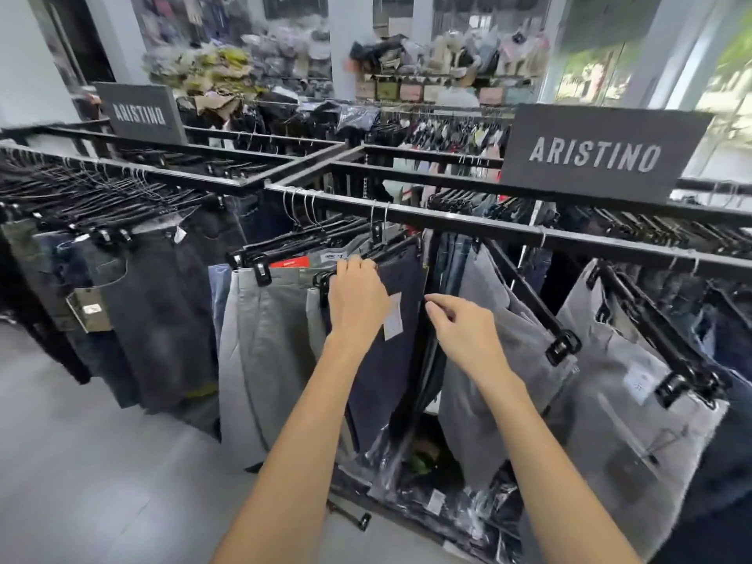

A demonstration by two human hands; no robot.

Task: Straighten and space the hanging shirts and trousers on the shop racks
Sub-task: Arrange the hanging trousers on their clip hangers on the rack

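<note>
A pair of navy trousers (pixel 382 360) is hanging from the black rail (pixel 447 221), between light grey trousers (pixel 260 339) and grey jeans (pixel 488 360), with one white tag (pixel 393 315) dangling on its front. The left hand (pixel 358 295) is curling its grip over the waistband. The right hand (pixel 460 327) is pinching the right edge with a narrow grip. Two dark signs, near (pixel 602 156) and far (pixel 140 114), are reading "ARISTINO".

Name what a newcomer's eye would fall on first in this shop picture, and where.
At the centre, the left hand grips the top of dark trousers and the right hand pinches their edge. Grey ARISTINO signs stand on the black rails, upper left and upper right.
</note>
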